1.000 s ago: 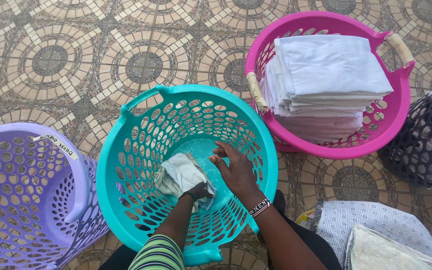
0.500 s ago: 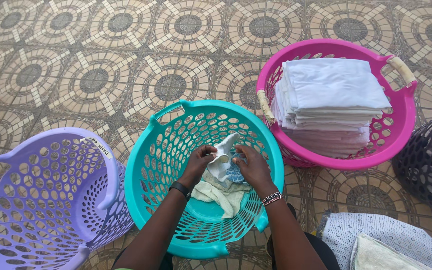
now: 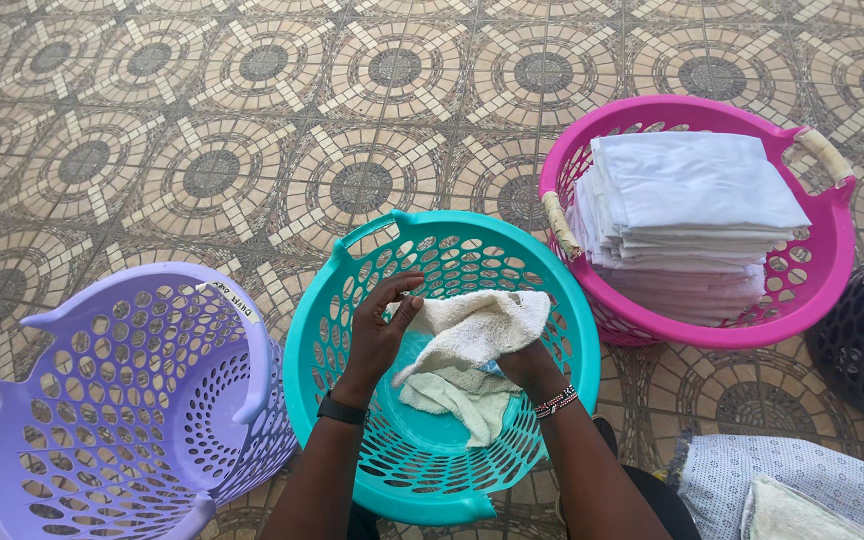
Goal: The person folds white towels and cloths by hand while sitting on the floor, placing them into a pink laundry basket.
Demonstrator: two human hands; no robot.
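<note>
Hands are working over the teal laundry basket: left hand is pinching one edge of a cream terry washcloth with fingers closed narrow, right hand is gripping the opposite end from beneath. A second pale cloth is lying in the basket bottom. Lilac basket is sitting just beside, left. Patterned fabric is lying right. Pink basket, farther off, is holding stacked white linens.
</note>
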